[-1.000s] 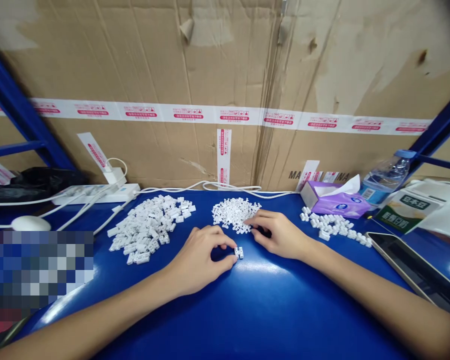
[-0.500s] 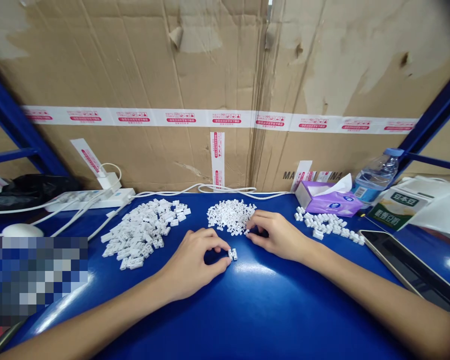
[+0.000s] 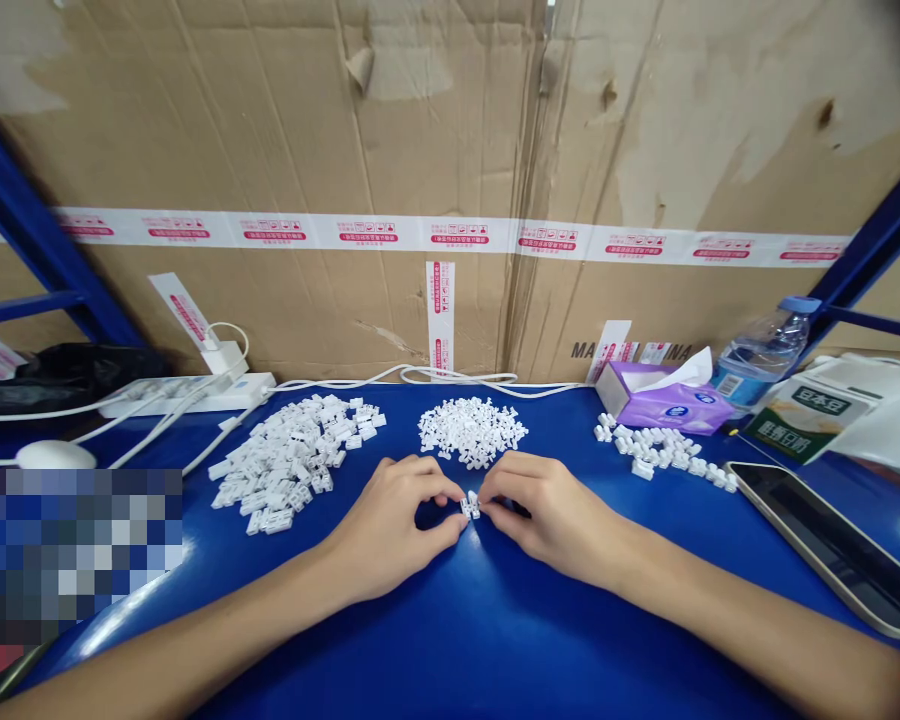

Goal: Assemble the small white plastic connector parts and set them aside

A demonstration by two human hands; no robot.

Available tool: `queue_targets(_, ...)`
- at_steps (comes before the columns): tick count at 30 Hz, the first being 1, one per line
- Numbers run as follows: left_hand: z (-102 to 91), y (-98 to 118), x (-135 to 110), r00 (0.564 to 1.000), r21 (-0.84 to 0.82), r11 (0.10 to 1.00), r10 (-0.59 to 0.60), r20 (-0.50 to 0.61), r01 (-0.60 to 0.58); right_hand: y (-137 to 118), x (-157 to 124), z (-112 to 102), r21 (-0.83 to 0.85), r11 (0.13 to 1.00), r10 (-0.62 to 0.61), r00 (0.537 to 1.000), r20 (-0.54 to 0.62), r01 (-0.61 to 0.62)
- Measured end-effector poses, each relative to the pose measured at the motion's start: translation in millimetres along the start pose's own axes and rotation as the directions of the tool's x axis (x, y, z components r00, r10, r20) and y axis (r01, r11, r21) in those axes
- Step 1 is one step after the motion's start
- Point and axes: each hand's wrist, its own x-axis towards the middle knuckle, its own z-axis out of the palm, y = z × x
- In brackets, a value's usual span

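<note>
Between the thumb and forefinger of my left hand (image 3: 401, 520) is a small white plastic block (image 3: 469, 506) with dark slots. My right hand (image 3: 544, 505) is closed in a pinch at the block's right side. A tiny white plastic piece seems to be at its fingertips, mostly hidden. Just beyond both hands lies a heap of tiny white plastic pieces (image 3: 471, 428). Left of it spreads a larger pile of white plastic blocks (image 3: 292, 460). Over to the right is a smaller group of white blocks (image 3: 664, 448).
A purple tissue box (image 3: 664, 398), a plastic bottle (image 3: 769, 350), a green-and-white carton (image 3: 814, 412) and a phone (image 3: 832, 540) are on the right of the blue table (image 3: 495, 640). A white power strip (image 3: 187, 392) with cables lies back left. Cardboard (image 3: 345, 130) walls the rear.
My right hand has come from the edge of the tiny-piece heap toward me and left, up to the white block. My left hand still pinches the block. The view has shifted slightly.
</note>
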Motion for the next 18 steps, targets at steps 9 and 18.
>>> queue_targets(9,0.4,0.1,-0.7,1.0,0.013,1.0,0.012,-0.006,-0.012,-2.9,-1.0,-0.4,-0.061,0.998,-0.012,1.0,0.019,0.013)
queue_targets(18,1.4,-0.9,-2.0,1.0,0.012,1.0,0.016,-0.012,-0.016,-7.3,-0.5,-1.5,-0.146,0.989,-0.029,0.997,0.068,0.039)
